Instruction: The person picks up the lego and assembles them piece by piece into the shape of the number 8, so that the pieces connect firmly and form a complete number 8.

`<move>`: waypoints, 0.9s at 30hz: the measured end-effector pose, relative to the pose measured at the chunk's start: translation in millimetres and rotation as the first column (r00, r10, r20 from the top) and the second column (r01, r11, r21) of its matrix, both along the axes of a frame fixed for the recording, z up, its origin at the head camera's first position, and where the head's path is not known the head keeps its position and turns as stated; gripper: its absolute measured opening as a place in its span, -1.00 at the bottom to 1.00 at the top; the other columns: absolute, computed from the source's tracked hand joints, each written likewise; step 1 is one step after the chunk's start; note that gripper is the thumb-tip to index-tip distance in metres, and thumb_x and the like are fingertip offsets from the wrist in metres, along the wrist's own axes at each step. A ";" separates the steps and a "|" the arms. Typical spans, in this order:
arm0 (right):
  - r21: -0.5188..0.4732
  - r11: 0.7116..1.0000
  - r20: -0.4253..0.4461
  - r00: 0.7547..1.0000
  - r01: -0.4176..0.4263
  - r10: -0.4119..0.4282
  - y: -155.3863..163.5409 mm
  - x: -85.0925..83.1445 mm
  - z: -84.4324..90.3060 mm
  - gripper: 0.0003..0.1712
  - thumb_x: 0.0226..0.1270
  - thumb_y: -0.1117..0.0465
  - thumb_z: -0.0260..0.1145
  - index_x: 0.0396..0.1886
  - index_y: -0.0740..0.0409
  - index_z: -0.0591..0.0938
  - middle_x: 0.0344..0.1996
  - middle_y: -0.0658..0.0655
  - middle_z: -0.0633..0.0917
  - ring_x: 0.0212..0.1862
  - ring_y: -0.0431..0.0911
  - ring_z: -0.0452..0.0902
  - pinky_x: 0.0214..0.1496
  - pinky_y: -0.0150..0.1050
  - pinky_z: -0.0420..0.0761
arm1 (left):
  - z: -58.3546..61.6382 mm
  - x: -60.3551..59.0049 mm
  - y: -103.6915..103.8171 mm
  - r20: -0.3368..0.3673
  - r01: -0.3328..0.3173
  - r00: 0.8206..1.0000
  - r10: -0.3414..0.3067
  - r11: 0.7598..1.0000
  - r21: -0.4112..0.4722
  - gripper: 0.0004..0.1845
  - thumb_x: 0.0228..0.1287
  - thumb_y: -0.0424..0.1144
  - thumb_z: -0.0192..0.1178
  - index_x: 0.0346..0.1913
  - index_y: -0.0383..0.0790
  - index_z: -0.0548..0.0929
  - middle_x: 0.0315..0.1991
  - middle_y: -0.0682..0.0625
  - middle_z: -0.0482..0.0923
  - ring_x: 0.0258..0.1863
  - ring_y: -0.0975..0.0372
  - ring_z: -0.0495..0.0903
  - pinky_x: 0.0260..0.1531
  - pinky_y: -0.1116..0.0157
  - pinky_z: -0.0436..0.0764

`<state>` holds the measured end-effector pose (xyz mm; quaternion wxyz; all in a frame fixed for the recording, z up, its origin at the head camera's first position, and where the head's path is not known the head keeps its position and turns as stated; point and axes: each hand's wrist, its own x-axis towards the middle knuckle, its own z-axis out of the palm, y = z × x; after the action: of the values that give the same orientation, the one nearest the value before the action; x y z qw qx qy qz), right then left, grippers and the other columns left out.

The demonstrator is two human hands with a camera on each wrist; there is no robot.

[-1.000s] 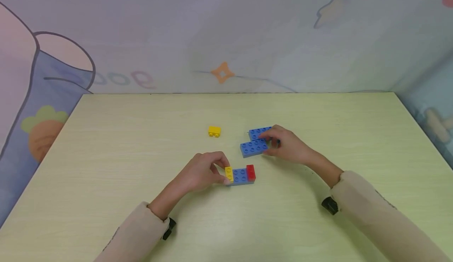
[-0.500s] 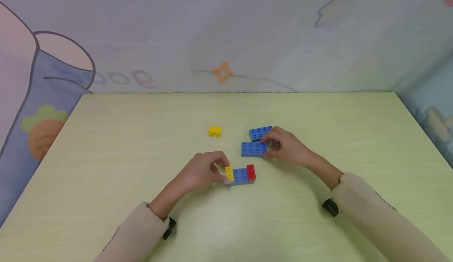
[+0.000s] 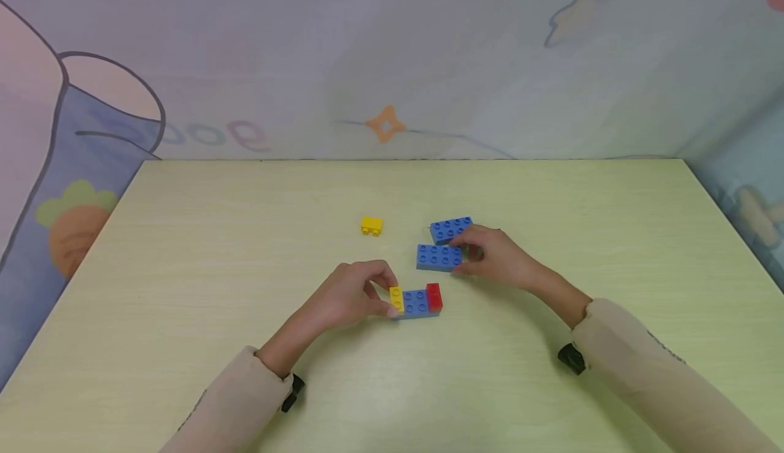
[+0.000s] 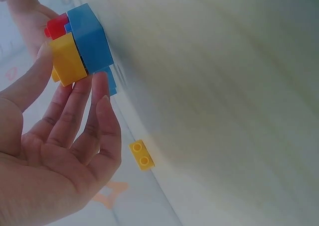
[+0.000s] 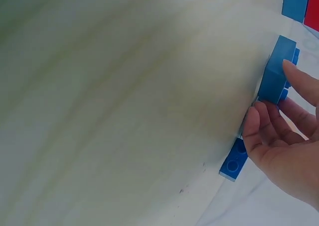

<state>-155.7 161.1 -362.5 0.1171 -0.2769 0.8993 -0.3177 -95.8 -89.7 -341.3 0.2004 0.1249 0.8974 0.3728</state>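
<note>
Mid-frame, the right hand (image 3: 497, 256) pinches the nearer blue eight-stud brick (image 3: 435, 258), turned squarer than a second ago. That seemingly aligns it with the brick assembly (image 3: 416, 304) the left hand (image 3: 350, 298) grips.

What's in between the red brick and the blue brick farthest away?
The nearer loose blue brick, pinched by the right hand; the head view shows it.
</note>
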 end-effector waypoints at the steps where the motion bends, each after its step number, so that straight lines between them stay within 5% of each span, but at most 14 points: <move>1: 0.003 1.000 -0.003 1.000 -0.004 0.004 0.0 0.3 0.5 -0.60 0.04 0.33 0.40 -0.09 0.39 0.57 -0.35 0.12 0.54 -0.32 -0.04 0.39 -0.29 -0.28 0.44 | 0.0 0.0 0.0 0.000 0.001 1.000 -0.001 1.000 0.000 -0.74 -0.06 -0.30 0.41 -0.28 -0.12 0.57 -0.24 0.04 0.61 -0.42 0.26 0.52 -0.45 0.37 0.47; 20: -0.125 0.986 -0.007 0.994 -0.112 0.112 -4.7 28.3 31.5 -0.64 0.05 0.29 0.41 -0.12 0.25 0.58 -0.31 -0.02 0.56 -0.25 -0.06 0.44 -0.24 -0.14 0.52 | -0.2 -0.6 -2.2 -0.005 0.022 1.000 -0.021 1.000 0.010 -0.73 -0.04 -0.28 0.40 -0.24 -0.15 0.57 -0.23 0.03 0.60 -0.41 0.26 0.53 -0.42 0.37 0.48; 27: -0.138 0.979 0.013 0.988 -0.152 0.155 -14.2 41.1 30.7 -0.66 0.09 0.26 0.39 -0.11 0.22 0.58 -0.27 -0.02 0.58 -0.25 -0.06 0.45 -0.25 -0.17 0.52 | 0.1 -0.4 -1.3 0.009 0.004 1.000 -0.005 1.000 0.011 -0.72 -0.05 -0.27 0.40 -0.23 -0.15 0.57 -0.22 0.02 0.61 -0.43 0.27 0.54 -0.41 0.36 0.47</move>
<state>-114.6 146.9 -331.8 0.1326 -0.3489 0.8499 -0.3720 -96.2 -91.1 -341.2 0.2044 0.1264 0.8942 0.3777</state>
